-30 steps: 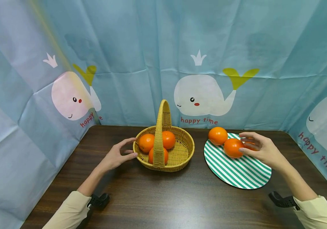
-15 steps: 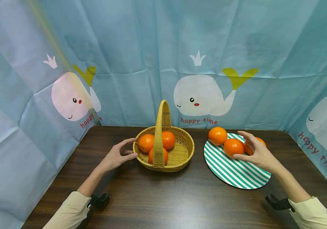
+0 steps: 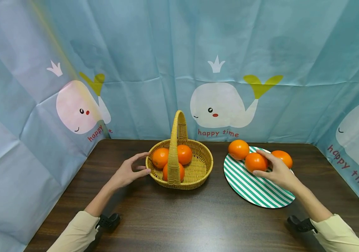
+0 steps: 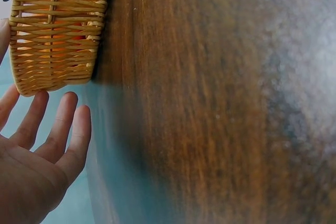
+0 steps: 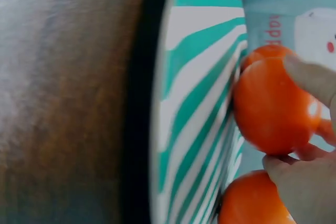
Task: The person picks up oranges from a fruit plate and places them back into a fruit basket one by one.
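A yellow wicker basket [image 3: 198, 169] with a tall handle holds three oranges [image 3: 160, 158]. My left hand [image 3: 127, 174] rests its spread fingertips and thumb against the basket's left end; in the left wrist view several fingertips [image 4: 40, 98] meet the woven wall. To the right, on a green-and-white striped round plate [image 3: 251, 190], my right hand [image 3: 279, 174] grips the middle orange [image 3: 255, 162] between thumb and fingers. From the right wrist, thumb and fingers lie on opposite sides of this orange [image 5: 273, 106]. Part of it is hidden by the hand.
Two more oranges lie by the held one: one at the plate's back left edge [image 3: 238, 149], the other behind my right hand [image 3: 284, 158]. A dark wooden table [image 3: 179, 220] carries everything. A blue curtain [image 3: 154, 70] printed with whales hangs behind it.
My right hand has moved left and closed its thumb and fingers in on the middle orange, uncovering the orange at the right. My left hand and the basket stay put.
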`<action>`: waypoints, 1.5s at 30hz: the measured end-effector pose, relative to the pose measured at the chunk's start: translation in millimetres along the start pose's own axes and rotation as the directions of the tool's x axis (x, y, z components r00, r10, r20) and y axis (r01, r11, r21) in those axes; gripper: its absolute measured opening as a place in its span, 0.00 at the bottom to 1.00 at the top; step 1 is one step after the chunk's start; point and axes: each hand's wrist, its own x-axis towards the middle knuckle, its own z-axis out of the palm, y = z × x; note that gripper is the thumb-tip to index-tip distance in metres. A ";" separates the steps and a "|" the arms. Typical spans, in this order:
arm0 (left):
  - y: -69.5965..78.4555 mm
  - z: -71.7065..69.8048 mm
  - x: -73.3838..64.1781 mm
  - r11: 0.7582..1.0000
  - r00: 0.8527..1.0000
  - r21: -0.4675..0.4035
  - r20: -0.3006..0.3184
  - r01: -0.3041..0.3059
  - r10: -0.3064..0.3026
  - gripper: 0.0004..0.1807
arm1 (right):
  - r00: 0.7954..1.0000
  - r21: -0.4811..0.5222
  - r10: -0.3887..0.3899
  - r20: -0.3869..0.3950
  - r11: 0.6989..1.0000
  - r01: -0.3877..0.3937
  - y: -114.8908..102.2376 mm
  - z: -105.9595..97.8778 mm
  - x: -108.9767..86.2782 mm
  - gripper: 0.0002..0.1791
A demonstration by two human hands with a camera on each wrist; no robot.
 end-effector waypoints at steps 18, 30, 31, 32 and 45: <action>2.0 -0.6 0.1 1.000 1.000 0.000 0.009 0.004 -0.004 0.35 | 1.000 -0.002 0.003 -0.030 1.000 -0.003 -2.4 3.4 -0.7 0.41; 1.9 0.2 0.0 1.000 1.000 -0.016 0.004 -0.008 0.008 0.35 | 0.999 0.011 -0.008 -0.036 1.000 0.009 -17.9 -4.5 -0.9 0.40; 1.8 0.2 -0.1 1.000 1.000 -0.016 0.004 -0.009 0.009 0.35 | 0.999 0.024 -0.010 -0.036 1.000 0.011 -18.8 -5.2 -0.6 0.40; 1.8 0.2 -0.1 1.000 1.000 -0.017 0.003 -0.009 0.009 0.35 | 0.999 0.037 -0.012 -0.038 0.999 0.013 -19.7 -5.7 -0.2 0.40; 2.4 0.3 -0.5 1.000 1.000 -0.004 -0.006 0.002 -0.002 0.35 | 0.994 0.114 -0.084 -0.066 0.989 0.091 -29.0 -10.6 8.9 0.39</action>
